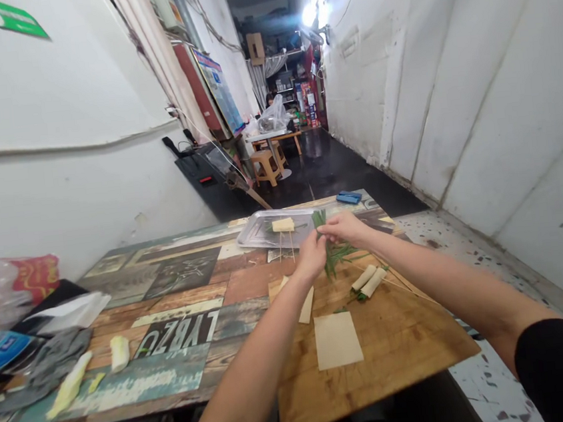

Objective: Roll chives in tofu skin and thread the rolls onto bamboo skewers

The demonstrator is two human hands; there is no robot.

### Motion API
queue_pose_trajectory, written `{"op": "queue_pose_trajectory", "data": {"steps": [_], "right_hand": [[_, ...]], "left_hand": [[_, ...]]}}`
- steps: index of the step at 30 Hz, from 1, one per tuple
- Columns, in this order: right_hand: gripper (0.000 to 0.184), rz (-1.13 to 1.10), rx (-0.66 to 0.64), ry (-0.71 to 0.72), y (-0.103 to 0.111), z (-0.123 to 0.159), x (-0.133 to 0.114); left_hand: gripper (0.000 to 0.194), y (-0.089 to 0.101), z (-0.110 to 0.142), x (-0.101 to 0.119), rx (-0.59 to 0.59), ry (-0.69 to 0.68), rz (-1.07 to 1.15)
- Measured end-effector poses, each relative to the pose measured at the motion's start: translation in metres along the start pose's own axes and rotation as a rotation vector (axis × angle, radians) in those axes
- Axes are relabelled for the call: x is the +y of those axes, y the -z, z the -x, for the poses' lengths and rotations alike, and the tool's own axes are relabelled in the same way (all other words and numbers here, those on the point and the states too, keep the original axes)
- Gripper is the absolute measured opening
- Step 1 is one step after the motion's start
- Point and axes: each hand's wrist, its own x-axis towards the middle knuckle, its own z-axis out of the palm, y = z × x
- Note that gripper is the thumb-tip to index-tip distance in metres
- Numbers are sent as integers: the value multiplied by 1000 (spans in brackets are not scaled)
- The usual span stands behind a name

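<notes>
Green, thin-leaved bunch of stalks (329, 258) is up over the far part of the tan wooden cutting board (400, 339), held btw both hands, per my remote feed. Fingers: left hand (313, 254) is closed round the bunch; right hand (342, 228) has thumb & fingertips pinched together, looks like on its upper part, tho the exact contact is too small for me to confirm. On the board I've got one flat, pale beige square sheet (338, 340), unrolled, w/ a tiny green scrap just beside its far edge. To its right, two short beige rolls w/ green ends (369, 281) lie side by side; a narrow pale beige strip (306, 308) is partly hidden by the left forearm. Past the board, the shallow silver metal tray (256, 234) has one pale yellow roll w/ greens poking out both ends (283, 225), plus two thin wooden sticks (292, 245) jutting from its near side. Progress, my est.: partway. Three rolls look made up, one w/ sticks; I can't make out any thru the other two. Left, I'd judge: the square sheet's not yet rolled & the bunch isn't laid down.
</notes>
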Motion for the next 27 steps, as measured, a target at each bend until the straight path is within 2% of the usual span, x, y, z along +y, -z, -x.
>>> {"op": "queue_pose_trajectory", "data": {"steps": [5, 10, 13, 17, 22, 27], "right_hand": [[34, 34, 1, -40, -1, 6, -2], [37, 150, 152, -49, -10, 7, -3], [35, 255, 193, -14, -11, 6, -4], [38, 503, 211, 97, -4, 9, -8], [39, 756, 91, 183, 3, 17, -15], [33, 893, -128, 238, 4, 22, -21]], "left_hand": [[15, 4, -1, -1, -76, -23, -67], [19, 4, 11, -5, -131, -21, -57], [18, 5, 23, -5, -159, -16, -68], [19, 17, 34, 1, -139, -56, -206], [13, 36, 45, 14, -111, -119, -388], [52, 45, 49, 24, -180, -313, -649]]}}
